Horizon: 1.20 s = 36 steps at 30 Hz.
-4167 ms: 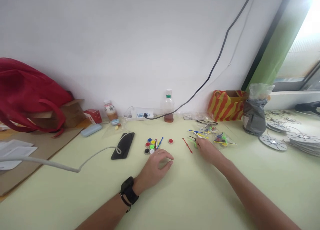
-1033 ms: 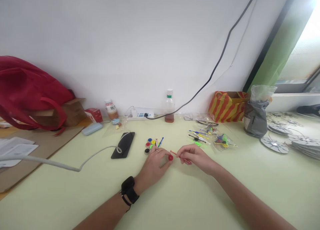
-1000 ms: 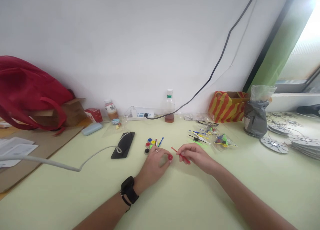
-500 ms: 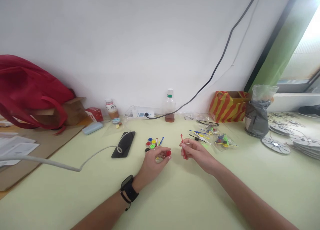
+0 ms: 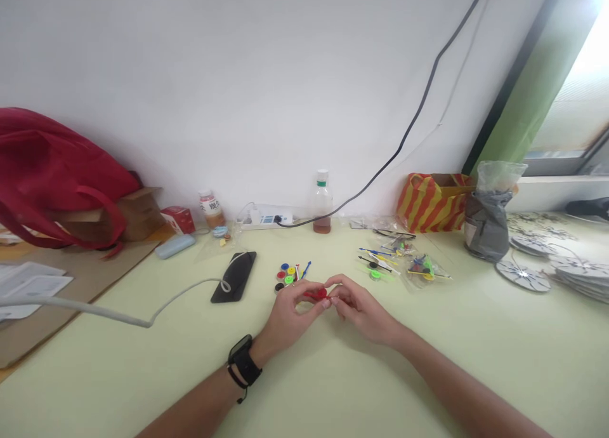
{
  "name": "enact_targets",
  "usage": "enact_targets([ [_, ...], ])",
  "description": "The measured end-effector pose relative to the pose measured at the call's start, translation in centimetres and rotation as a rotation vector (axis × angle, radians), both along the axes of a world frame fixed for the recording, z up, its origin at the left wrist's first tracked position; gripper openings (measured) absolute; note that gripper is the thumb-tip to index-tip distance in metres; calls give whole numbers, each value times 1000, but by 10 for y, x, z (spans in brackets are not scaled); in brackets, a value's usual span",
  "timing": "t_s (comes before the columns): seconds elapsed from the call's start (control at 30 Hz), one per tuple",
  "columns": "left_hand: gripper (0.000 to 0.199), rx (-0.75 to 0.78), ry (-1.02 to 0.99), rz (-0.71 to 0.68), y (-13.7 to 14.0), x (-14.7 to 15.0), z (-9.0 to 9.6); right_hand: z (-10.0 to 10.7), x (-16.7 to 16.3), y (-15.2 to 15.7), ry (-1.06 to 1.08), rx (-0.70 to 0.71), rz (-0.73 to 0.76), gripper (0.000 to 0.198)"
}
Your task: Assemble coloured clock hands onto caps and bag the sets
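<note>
Over the middle of the table, my left hand (image 5: 288, 311) pinches a small red round plastic disc (image 5: 322, 293) between thumb and fingers. My right hand (image 5: 364, 308) meets it from the right, its fingertips closed on a red plastic arrow (image 5: 311, 294) that lies against the disc. Fingers partly hide both pieces, so whether they are joined I cannot tell. Just beyond my left hand lie several coloured discs, among them a blue disc (image 5: 285, 266), and a blue arrow (image 5: 306, 270). Past my right hand are several loose arrows (image 5: 380, 254) and a green disc (image 5: 375, 275).
Clear bags of parts (image 5: 428, 270) lie at right, near a striped bag (image 5: 431, 203), a grey bag (image 5: 488, 225) and stacked round plates (image 5: 585, 276). A black phone (image 5: 236, 278) with a cable lies left. A bottle (image 5: 322, 203) and power strip (image 5: 266, 216) stand at the wall.
My right hand has moved left with the red arrow, turning it from upright to roughly level against the red disc. My left hand has stayed nearly in place. The green disc at right is now uncovered.
</note>
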<state>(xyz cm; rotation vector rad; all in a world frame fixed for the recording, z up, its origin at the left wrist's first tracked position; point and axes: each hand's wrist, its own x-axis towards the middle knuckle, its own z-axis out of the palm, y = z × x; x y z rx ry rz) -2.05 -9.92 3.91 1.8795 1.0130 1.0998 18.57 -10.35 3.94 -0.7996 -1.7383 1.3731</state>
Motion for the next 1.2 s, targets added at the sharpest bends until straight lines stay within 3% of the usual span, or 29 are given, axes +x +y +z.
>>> enact_targets([
  [0.27, 17, 40, -42, -30, 0, -1, -1, -7, 4, 6, -125, 82, -96, 25],
  [0.57, 7, 129, -60, -10, 3, -3, -1, -12, 10, 14, -48, 11, -49, 33],
  [0.97, 11, -67, -87, -186, 5, -7, -5, -9, 9, 12, -5, -42, -23, 38],
  [1.2, 23, -172, -158, -205, -3, -2, 1, 4, 10, 11, 25, -77, -120, 39],
])
